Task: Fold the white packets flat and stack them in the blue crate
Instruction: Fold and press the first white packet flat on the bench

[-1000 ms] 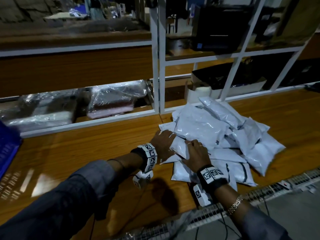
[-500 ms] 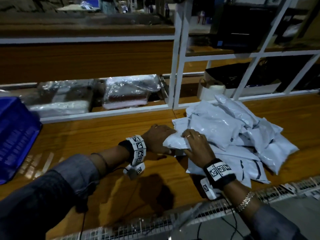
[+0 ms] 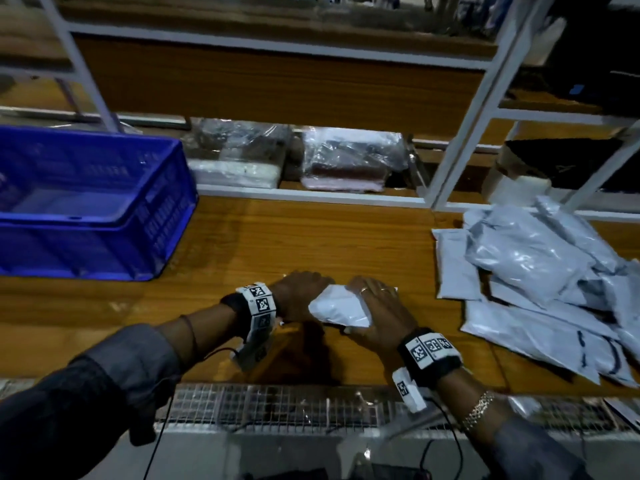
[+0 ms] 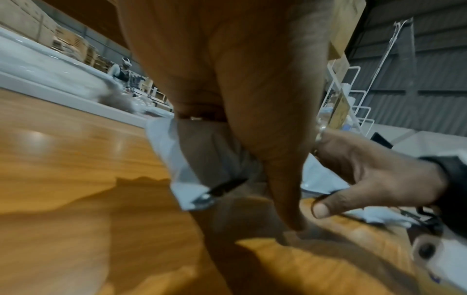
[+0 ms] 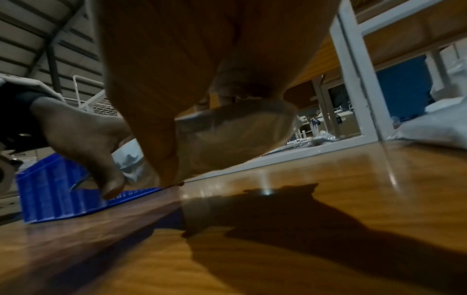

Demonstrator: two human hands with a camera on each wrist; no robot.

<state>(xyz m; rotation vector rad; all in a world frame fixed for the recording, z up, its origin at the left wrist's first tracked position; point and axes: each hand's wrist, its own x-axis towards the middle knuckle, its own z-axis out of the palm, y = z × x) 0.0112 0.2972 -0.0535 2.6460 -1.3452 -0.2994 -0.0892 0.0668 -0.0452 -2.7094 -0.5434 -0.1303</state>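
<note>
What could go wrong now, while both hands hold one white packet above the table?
1. The packet looks puffy, so its fold may spring open when the left hand or right hand lets go.
2. The blue crate stands apart to the left; the packet might unfold during the carry.

The packet's [image 3: 341,306] ends lie hidden under both hands; the pile [image 3: 540,271] runs off the right edge.

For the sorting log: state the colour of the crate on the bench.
Blue, with slotted sides: the crate shows best in the head view.
</note>
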